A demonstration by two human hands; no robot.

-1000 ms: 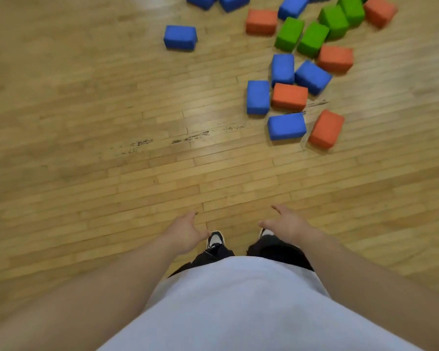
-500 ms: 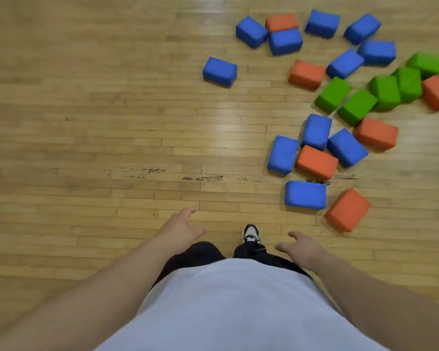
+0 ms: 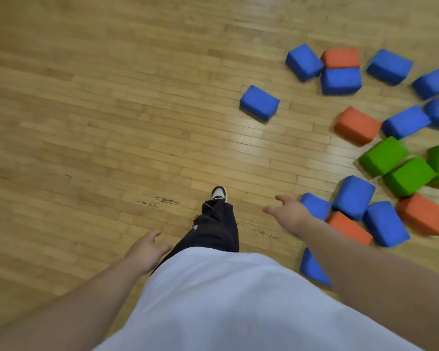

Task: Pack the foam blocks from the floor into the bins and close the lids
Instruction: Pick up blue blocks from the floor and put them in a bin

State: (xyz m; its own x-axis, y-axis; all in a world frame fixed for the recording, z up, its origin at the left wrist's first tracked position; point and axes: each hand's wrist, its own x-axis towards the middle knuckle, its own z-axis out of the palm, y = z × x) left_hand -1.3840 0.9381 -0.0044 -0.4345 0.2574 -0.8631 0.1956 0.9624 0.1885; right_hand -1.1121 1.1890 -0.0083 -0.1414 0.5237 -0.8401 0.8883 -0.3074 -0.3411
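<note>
Left hand (image 3: 147, 250) and right hand (image 3: 288, 214) hover loose, empty over scuffed wooden floor (image 3: 112, 122).

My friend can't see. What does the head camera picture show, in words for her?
Seen from above, a person's left hand and right hand are open and empty over a wooden floor, one foot forward. Blue, orange and green foam blocks lie scattered on the right, nearest the right hand.
</note>
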